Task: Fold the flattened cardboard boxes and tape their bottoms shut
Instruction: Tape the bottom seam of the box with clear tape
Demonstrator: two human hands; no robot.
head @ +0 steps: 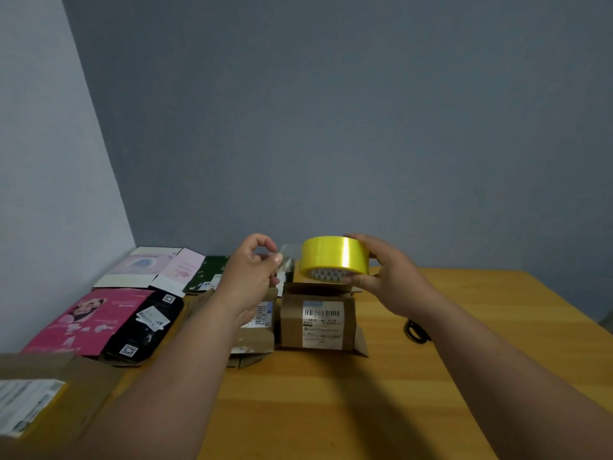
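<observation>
Head view shows my right hand [381, 270] wrapped round the yellow tape roll [333, 258], thumb under the core and fingers over the top, raised just above the brown box [318, 322] so the strip can come down onto its flaps. My left hand [257, 263] pinches the clear tape end [287, 257] (blurred, so I think it is only a short pull). More flattened boxes [99, 318] wait at my left on the wooden table [464, 327].
</observation>
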